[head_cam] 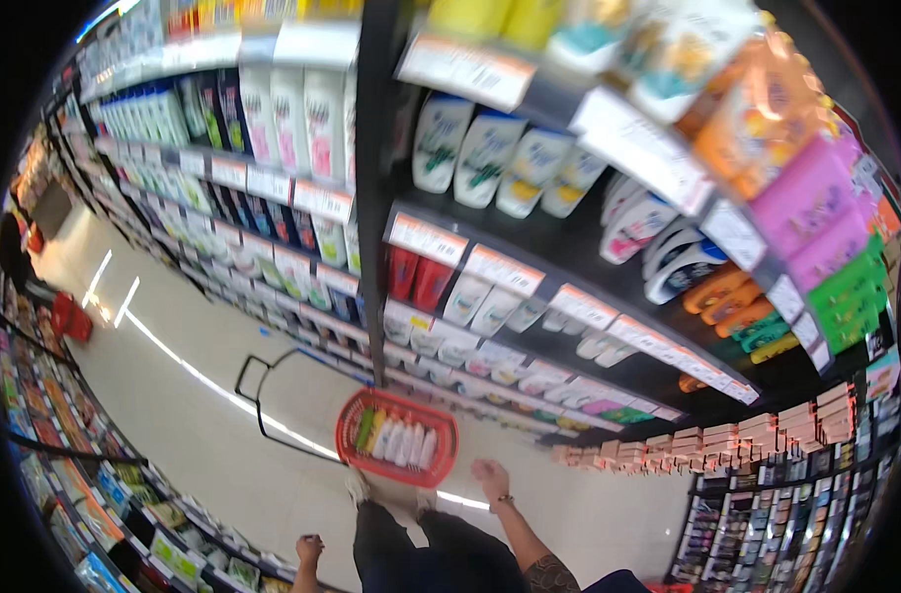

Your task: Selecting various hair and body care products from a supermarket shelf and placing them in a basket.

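Note:
A red shopping basket (344, 437) stands on the floor at my feet, its long black handle (260, 400) slanting out to the left. Inside lie several white bottles (400, 445), with green (365, 428) and yellow (378, 428) items at the left end. My right hand (490, 480) hangs just right of the basket, apart from it, with curled fingers and nothing visible in them. Low on the left, my left hand (310, 548) hangs with bent fingers, away from the basket. It is too small to tell whether it holds anything.
Tall shelves of shampoo bottles (487, 159) and white bottles (324, 122) rise ahead, split by a black upright (376, 185). Stacked pinkish boxes (706, 445) line the right. Another shelf of packets (176, 556) runs along the left. Down the aisle, a person (13, 256) is near another red basket (70, 319).

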A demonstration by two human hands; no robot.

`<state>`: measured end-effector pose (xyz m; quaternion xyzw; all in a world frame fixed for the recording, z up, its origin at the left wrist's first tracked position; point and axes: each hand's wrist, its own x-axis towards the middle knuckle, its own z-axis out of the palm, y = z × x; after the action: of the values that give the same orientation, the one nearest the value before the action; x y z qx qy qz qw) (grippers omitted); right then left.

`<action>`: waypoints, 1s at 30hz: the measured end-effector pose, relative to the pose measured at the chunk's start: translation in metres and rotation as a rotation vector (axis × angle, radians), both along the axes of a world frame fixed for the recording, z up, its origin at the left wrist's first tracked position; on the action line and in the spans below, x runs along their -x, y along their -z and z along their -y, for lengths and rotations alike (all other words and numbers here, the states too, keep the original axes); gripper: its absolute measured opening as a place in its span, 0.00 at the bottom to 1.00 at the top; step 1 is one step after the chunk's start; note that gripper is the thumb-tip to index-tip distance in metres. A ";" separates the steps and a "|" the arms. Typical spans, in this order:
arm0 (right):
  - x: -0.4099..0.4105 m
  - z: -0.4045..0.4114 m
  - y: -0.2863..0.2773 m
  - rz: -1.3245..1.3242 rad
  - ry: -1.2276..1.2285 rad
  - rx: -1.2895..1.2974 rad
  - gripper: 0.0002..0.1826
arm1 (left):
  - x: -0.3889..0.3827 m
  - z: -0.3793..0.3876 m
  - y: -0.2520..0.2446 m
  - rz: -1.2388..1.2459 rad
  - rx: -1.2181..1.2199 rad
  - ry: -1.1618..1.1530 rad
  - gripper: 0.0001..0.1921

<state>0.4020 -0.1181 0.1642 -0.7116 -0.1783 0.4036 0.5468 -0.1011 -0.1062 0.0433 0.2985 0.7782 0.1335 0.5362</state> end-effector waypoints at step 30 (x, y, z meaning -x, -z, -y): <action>-0.049 -0.190 -0.281 0.915 -0.097 -0.438 0.24 | -0.086 -0.019 -0.114 0.308 -0.190 -0.081 0.16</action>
<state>0.4507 0.0719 0.4457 -0.6751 -0.5128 0.0289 0.5296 -0.0150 -0.0877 0.1571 0.2923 0.6823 0.2718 0.6125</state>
